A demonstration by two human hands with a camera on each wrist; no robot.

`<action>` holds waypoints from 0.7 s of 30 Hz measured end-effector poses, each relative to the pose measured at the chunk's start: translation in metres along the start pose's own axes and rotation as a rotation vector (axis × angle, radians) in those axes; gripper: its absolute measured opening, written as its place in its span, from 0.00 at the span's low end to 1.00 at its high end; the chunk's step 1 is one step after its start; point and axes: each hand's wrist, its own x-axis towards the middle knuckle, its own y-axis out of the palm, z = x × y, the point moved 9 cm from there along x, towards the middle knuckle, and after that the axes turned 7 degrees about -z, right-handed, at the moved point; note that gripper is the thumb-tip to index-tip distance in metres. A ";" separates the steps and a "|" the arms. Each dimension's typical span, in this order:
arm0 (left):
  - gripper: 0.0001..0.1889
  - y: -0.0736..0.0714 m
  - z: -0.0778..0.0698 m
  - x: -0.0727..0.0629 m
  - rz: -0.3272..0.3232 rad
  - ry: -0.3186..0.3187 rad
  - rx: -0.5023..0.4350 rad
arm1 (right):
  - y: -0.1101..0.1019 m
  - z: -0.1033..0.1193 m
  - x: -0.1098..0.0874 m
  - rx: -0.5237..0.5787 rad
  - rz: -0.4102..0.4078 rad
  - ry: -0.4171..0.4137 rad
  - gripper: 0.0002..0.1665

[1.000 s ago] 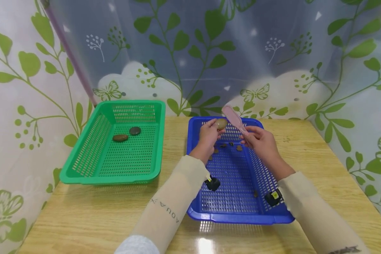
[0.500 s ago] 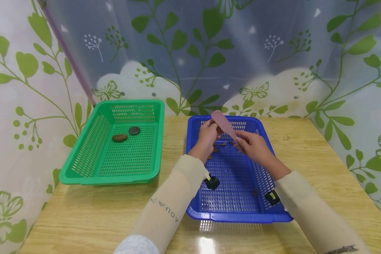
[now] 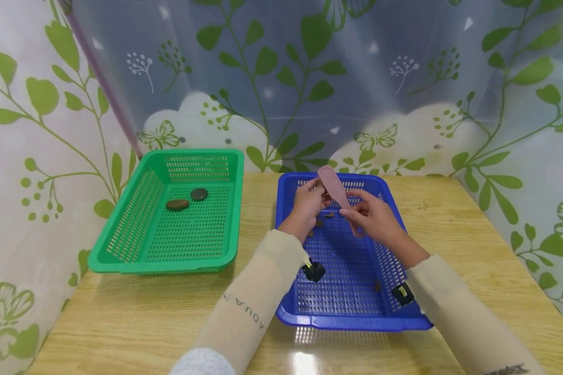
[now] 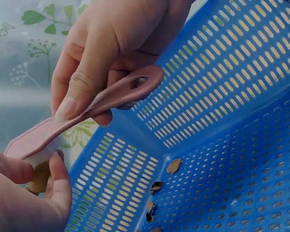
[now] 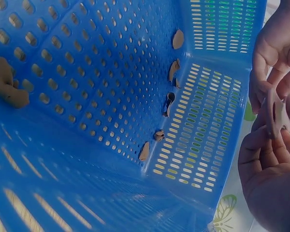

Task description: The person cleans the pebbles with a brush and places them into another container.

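Note:
My right hand [image 3: 377, 217] grips the handle of a pink brush [image 3: 333, 186] over the far part of a blue basket [image 3: 361, 323]. In the left wrist view, white bristles [image 4: 44, 155] show beneath the brush's flat head. They meet a smooth olive-brown stone [image 4: 39, 178] pinched between the fingers and thumb of my left hand [image 3: 305, 208]. From the head view, the brush head and fingers hide most of this stone. Brown curled flakes [image 5: 178, 38] lie along the basket's far inner edge, and a larger one [image 5: 8, 86] sits apart from them.
To the left stands a green basket [image 3: 166, 265] with a brown oval stone [image 3: 177, 204] and a dark round stone [image 3: 199, 194] inside. Both baskets stand on a wooden table [image 3: 455, 234]. A leaf-patterned curtain [image 3: 281, 78] hangs close behind.
My right hand has moved left and brought the brush head from beside the stone onto it. Since half a second ago, the brush has shifted slightly right. My left hand stays nearly in place.

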 end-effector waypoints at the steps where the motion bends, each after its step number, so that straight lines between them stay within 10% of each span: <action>1: 0.19 0.000 0.000 0.000 0.003 -0.003 -0.006 | 0.000 -0.001 0.000 0.008 0.002 0.015 0.31; 21: 0.19 0.005 0.003 -0.001 0.042 -0.053 -0.040 | -0.003 0.001 -0.003 -0.151 -0.011 -0.038 0.15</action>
